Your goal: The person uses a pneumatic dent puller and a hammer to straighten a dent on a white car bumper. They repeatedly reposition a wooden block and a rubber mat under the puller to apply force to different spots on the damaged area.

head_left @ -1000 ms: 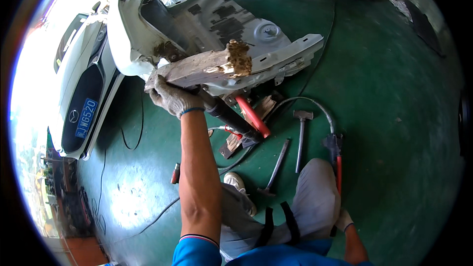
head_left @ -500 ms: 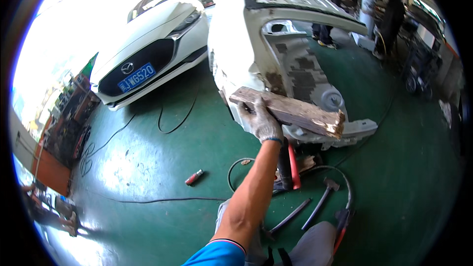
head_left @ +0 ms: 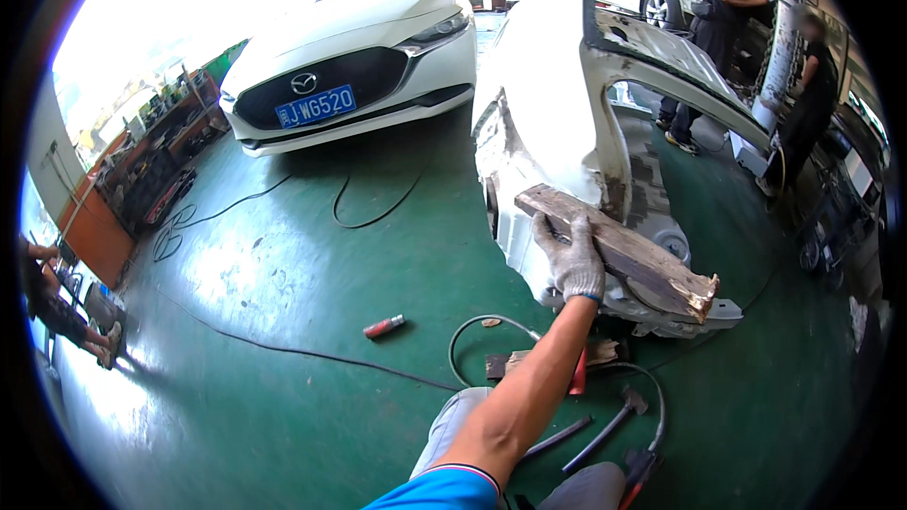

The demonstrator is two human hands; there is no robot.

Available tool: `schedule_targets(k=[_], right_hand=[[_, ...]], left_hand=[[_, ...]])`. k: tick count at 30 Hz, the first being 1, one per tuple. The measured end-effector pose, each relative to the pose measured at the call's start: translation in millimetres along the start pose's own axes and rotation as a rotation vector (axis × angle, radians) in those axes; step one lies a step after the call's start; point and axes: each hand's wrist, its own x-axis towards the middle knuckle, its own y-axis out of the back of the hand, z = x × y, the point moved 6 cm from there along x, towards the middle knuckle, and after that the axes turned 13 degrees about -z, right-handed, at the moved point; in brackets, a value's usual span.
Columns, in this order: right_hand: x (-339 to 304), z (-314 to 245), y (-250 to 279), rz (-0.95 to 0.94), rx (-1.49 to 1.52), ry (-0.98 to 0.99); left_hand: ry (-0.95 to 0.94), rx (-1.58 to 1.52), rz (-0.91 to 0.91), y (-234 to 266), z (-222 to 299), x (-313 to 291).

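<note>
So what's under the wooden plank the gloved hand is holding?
Below the wooden plank sits the white car body's lower edge, with a hammer and hose on the green floor. The gloved hand covers part of the plank.

We see a rough, splintered wooden beam under a knit cloth glove — the stripped car body looks like matt, scuffed white-painted metal; the green floor shines glossy.

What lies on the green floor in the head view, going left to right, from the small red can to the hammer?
Red can → grey hose loop → gloved hand gripping the wooden plank → hammer.
</note>
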Motion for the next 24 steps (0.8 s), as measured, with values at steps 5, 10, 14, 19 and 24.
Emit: schedule_targets(k=[5,10,14,19,24], right_hand=[[-3.5,-10.6,-0.5,-0.020,-0.030,-0.021],[-6.0,-4.3,-13.6,-0.043,-0.030,-0.046],[-17.0,33.9,-30.2,-0.055,-0.019,-0.087],[-29.8,118.6,-69.0,-0.347,-0.880,-0.090],[-73.5,-61.9,32.4,0.364,-0.208,-0.057]], left_hand=[[0.025,-0.019,-0.021,1.4,14.4,-2.6],[0.013,-0.005,-0.024,8.9,17.2,-0.9],[-0.020,0.022,-0.008,1.7,17.6,-1.5],[-0.030,-0.194,-0.097,-14.5,-9.8,9.8],[-0.105,-0.180,-0.082,13.1,31.6,13.7]])
